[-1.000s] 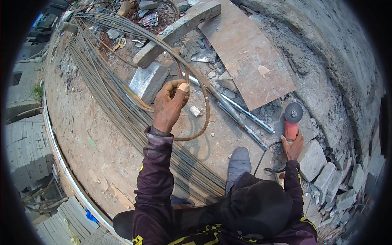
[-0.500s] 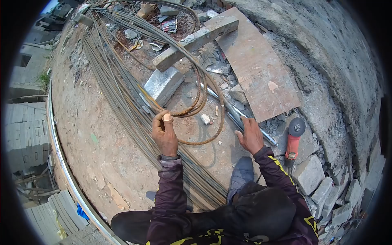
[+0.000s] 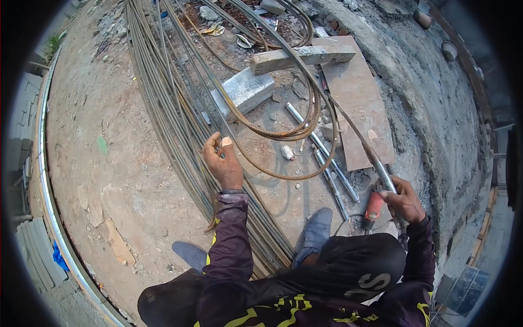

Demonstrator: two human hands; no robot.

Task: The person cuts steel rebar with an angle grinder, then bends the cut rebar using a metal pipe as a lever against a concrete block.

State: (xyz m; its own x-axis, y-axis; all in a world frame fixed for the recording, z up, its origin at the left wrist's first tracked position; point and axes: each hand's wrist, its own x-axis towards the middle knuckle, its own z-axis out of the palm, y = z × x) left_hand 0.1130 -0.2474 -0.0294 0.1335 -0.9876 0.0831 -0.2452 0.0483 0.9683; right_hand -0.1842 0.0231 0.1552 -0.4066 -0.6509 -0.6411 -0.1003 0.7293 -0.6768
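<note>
My right hand (image 3: 406, 200) is wrapped round a silvery metal pipe (image 3: 383, 173), held at a slant on the right. One end of a long steel rebar (image 3: 348, 120) meets the pipe's upper end, in line with it. My left hand (image 3: 223, 163) is raised over the bundle of rebars (image 3: 163, 103), fingers loosely curled and apart, with nothing visible in them; a pale patch covers its thumb tip. Just beyond it curve rusty rebar loops (image 3: 289, 131). Below the right hand's pipe lies a red angle grinder (image 3: 373, 206), partly covered by it.
Two more metal pipes (image 3: 340, 175) lie on the ground between my hands. A concrete block (image 3: 250, 94), a wooden beam (image 3: 305, 58) and a brown board (image 3: 357, 98) lie ahead. A rough concrete slope (image 3: 436, 103) rises at the right.
My right hand has moved right and now holds a pipe in line with a rebar; before, it was open near the pipes on the ground. My left fingers have loosened. The view has shifted.
</note>
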